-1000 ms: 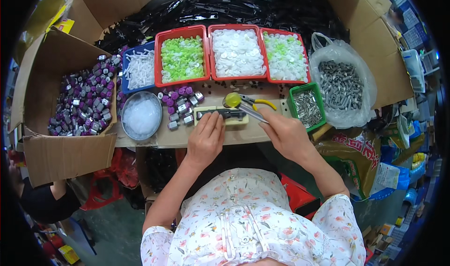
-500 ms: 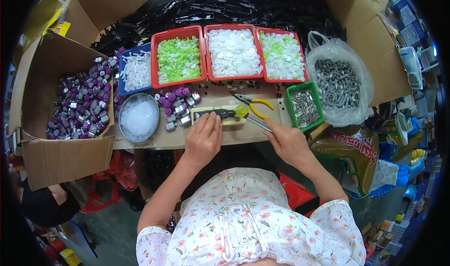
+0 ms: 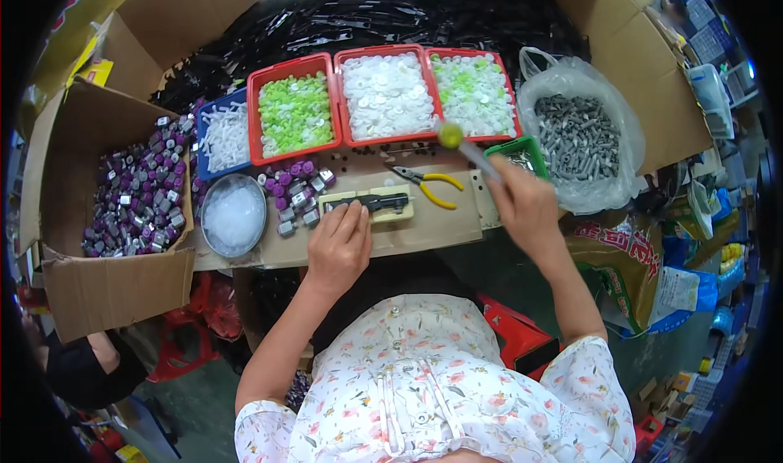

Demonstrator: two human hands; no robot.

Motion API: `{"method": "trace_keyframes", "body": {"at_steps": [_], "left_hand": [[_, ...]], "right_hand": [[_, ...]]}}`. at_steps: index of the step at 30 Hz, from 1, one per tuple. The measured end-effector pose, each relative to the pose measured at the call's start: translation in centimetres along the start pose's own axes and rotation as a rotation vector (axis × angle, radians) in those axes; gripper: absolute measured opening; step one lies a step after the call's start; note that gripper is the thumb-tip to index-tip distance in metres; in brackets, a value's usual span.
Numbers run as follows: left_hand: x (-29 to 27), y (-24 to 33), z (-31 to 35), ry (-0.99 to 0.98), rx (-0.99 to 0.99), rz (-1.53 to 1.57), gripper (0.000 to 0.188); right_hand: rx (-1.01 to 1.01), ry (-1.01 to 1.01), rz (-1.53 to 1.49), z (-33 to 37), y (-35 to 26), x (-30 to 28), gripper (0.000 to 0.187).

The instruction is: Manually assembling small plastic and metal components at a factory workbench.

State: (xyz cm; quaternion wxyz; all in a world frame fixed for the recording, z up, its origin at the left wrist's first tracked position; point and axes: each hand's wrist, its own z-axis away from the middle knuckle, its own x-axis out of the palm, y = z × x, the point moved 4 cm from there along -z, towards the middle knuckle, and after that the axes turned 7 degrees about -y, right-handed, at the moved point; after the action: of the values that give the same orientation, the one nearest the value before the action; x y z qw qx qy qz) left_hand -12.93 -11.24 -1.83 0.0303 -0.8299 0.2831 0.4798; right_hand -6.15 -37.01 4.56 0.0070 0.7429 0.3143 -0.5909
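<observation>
My left hand [image 3: 338, 244] rests at the left end of a cream block-shaped fixture [image 3: 398, 215], its fingers together and pressing on a long black part [image 3: 382, 200] that lies in the fixture. In my right hand [image 3: 524, 210] is a small hammer [image 3: 450, 135] with a yellow-green head and a metallic shaft. It is raised up and to the right of the fixture, slightly blurred. Beyond the fixture lie pliers [image 3: 440, 179] with yellow handles. Several purple and silver knob-like pieces [image 3: 298, 187] sit left of the fixture.
Red trays [image 3: 341, 133] of white and green plastic pieces line the back, beside a blue tray [image 3: 203, 137]. Nearer stands a bowl [image 3: 234, 251] of whitish substance. At right are a green tray [image 3: 541, 161] and a bag of grey pieces [image 3: 628, 169]. Cardboard boxes [image 3: 114, 296] flank the bench.
My right hand has lifted the hammer up and to the right, away from the fixture. My left hand stays on the black part. The whole view has shifted slightly.
</observation>
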Motion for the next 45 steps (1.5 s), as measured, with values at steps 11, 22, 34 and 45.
{"method": "trace_keyframes", "body": {"at_steps": [11,22,34,45], "left_hand": [[-0.6,-0.9,-1.0,-0.033,-0.153,0.176,0.024],[-1.1,-3.7,-2.6,-0.03,-0.428,0.778,0.029],[-0.1,-3.1,-1.3,0.033,-0.917,1.699,0.029],[-0.3,-1.6,-1.6,-0.048,-0.733,1.428,0.034]], "right_hand": [[0.02,0.179,0.315,-6.9,8.9,1.6,0.018],[-0.209,-0.262,-0.012,-0.2,-2.5,7.7,0.021],[-0.058,-0.348,0.114,-1.6,-2.0,9.1,0.022],[-0.025,-0.176,0.039,-0.9,-1.2,9.0,0.013]]}}
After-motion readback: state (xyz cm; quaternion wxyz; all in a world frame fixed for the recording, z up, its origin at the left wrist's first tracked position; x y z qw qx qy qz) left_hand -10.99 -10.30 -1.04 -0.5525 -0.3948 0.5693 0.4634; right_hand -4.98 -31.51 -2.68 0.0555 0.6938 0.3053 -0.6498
